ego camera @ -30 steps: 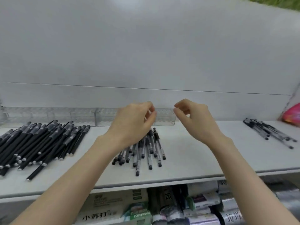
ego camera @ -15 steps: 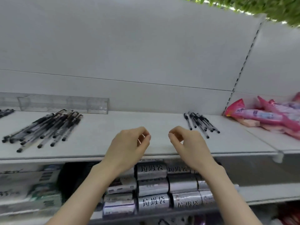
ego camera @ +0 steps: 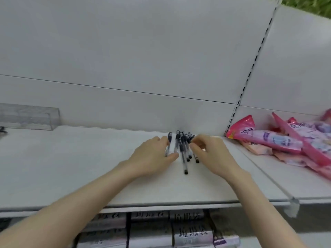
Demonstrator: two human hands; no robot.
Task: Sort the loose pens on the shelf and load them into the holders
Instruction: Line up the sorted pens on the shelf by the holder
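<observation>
A small bunch of clear-barrelled pens with black caps lies on the white shelf, near its back wall. My left hand curls in from the left, fingers over the leftmost pen and thumb against the bunch. From the right, my right hand pinches thumb and fingertips at the capped ends. The pens' lower tips stick out towards me between the two hands. A clear plastic holder stands against the back wall at far left, well away from both hands.
Pink snack packets are piled on the neighbouring shelf section to the right, past a slotted upright. Wrapped rolls with printed labels fill the shelf below. A dark pen end shows at the left edge.
The view has swung right, away from the large pen piles. Both hands have moved from hovering in front of the shelf edge to the small bunch of pens and closed in on it.
</observation>
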